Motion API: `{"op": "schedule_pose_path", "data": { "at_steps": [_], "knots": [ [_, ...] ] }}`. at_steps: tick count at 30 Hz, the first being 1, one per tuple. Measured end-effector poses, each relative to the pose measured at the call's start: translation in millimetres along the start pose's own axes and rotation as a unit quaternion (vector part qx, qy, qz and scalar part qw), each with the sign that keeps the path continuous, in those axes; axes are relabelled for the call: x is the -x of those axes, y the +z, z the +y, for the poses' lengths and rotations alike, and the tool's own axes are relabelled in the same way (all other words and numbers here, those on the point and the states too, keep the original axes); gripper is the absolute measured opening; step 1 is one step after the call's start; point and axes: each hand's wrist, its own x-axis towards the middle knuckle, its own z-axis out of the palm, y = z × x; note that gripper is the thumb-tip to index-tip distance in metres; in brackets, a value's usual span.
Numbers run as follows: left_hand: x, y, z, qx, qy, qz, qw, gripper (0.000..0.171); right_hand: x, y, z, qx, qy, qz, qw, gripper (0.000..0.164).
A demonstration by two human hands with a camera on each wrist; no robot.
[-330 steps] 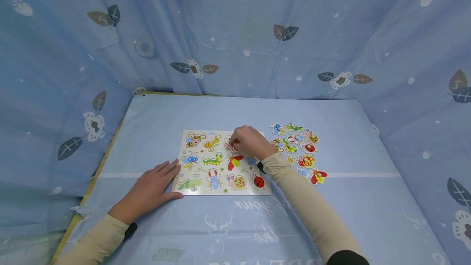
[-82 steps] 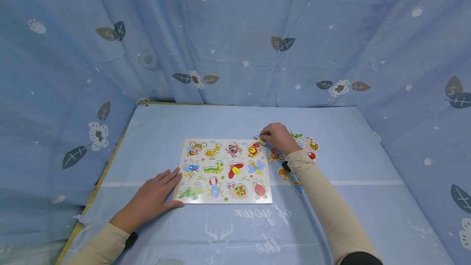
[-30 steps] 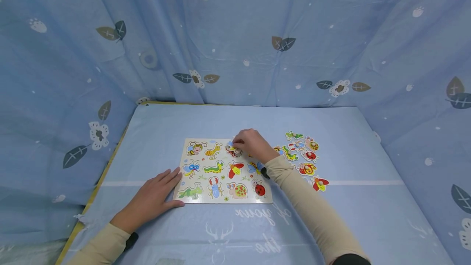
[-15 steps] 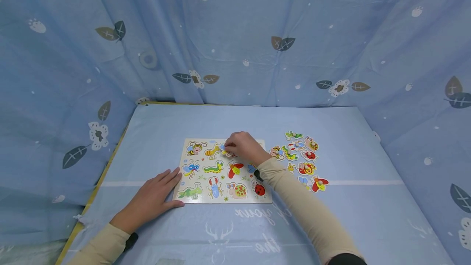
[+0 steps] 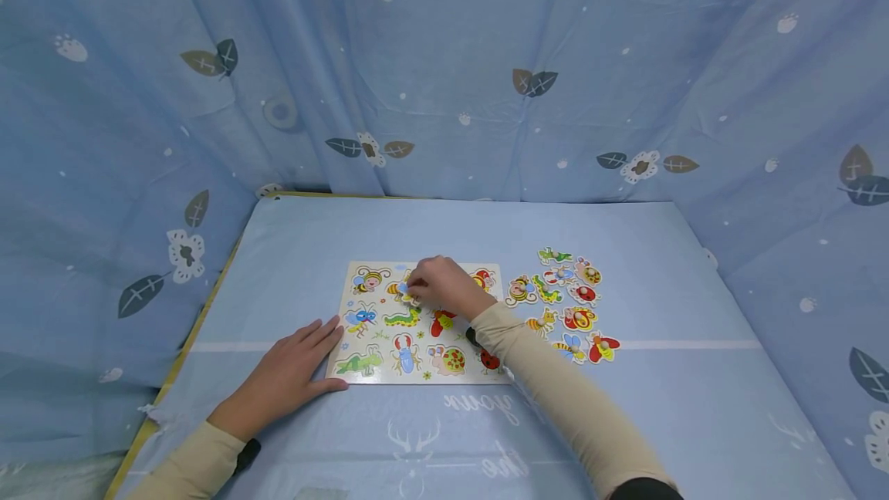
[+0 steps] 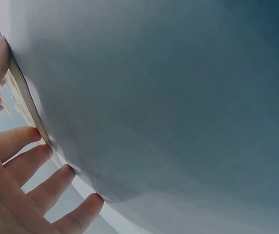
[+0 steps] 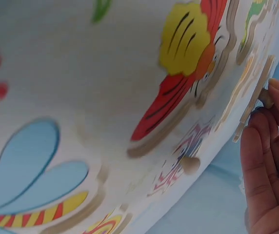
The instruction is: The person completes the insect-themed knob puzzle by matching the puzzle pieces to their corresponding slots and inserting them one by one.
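Note:
A white insect puzzle board (image 5: 389, 380) lies flat on the table. My left hand (image 5: 281, 373) rests at its left side; in the left wrist view the straight fingers (image 6: 49, 190) touch its edge. My right hand (image 5: 444, 284) is over the upper middle of the board, with a small blue-and-yellow insect puzzle piece (image 5: 403, 293) at its fingertips. In the right wrist view, thumb and fingers pinch this piece (image 7: 256, 95) by its wooden knob, and it shows edge-on above the board. The spider piece (image 7: 171, 168), with its own knob, sits in the board nearby; the head view hides it.
Right of the board lie several loose knobbed pieces, among them a bee (image 5: 521, 292), a caterpillar (image 5: 547, 290), a ladybug (image 5: 585, 294) and a dragonfly (image 5: 571, 349). Blue patterned curtains (image 5: 444, 99) stand behind and beside the cloth-covered table (image 5: 417, 230).
My right hand first set the spider piece on the board, then took the blue-and-yellow piece from the loose group and moved left over the board with it. My left hand has stayed put.

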Motion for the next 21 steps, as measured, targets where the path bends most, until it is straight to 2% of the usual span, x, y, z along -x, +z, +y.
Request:
{"op": "schedule_pose_path", "data": {
  "at_steps": [21],
  "knots": [
    [-0.8,1.7,-1.7,-0.002,0.003,-0.004,1.0,0.09,-10,16,-28,0.001,-0.055,-0.018,0.998,0.011]
  ]
}}
